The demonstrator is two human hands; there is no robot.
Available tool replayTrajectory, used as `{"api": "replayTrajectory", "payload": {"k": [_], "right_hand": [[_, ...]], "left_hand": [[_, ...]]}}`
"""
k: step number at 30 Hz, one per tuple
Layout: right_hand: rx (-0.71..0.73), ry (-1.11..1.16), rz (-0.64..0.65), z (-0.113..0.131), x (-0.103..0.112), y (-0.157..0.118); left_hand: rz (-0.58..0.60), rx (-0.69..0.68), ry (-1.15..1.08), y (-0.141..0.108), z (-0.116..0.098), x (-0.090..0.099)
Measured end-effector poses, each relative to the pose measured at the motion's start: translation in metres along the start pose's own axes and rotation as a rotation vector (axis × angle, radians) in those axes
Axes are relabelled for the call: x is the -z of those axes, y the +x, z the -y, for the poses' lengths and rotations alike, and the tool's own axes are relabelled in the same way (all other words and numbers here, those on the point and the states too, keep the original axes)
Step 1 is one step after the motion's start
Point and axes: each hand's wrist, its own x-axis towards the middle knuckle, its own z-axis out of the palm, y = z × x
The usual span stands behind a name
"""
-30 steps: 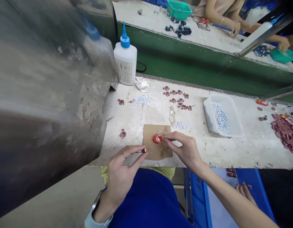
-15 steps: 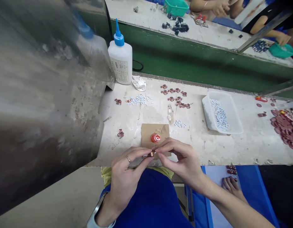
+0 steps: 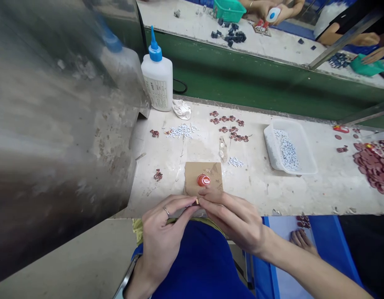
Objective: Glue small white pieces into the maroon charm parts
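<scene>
Head view: left hand (image 3: 162,238) pinches small brown piece (image 3: 197,202), pale tip up, between thumb and index finger. Right hand (image 3: 238,222) meets it from the right, fingertips at the piece; can't tell if they grip it or anything else. Piece sits between both hands, at the near edge of cardboard square (image 3: 193,172). Red cup (image 3: 203,180) on the cardboard, just beyond the fingers. Small pile of white-blue bits (image 3: 236,161) right of the cardboard, clear tub (image 3: 308,153) with more farther right. Brown parts (image 3: 232,129) in loose rows behind; white bottle (image 3: 160,87) upright back left.
</scene>
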Motion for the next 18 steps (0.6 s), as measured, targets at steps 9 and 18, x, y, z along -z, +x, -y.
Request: {"api": "replayTrajectory", "payload": {"k": [9, 18], "right_hand": [[-0.160, 0.186, -0.012, 0.001, 0.000, -0.004], [-0.643, 0.691, 0.086, 0.003, -0.010, 0.010]], "left_hand": [[0.025, 0.097, -0.040, 0.001, -0.001, 0.004], [0.033, 0.089, 0.125, -0.005, 0.001, 0.007]]}}
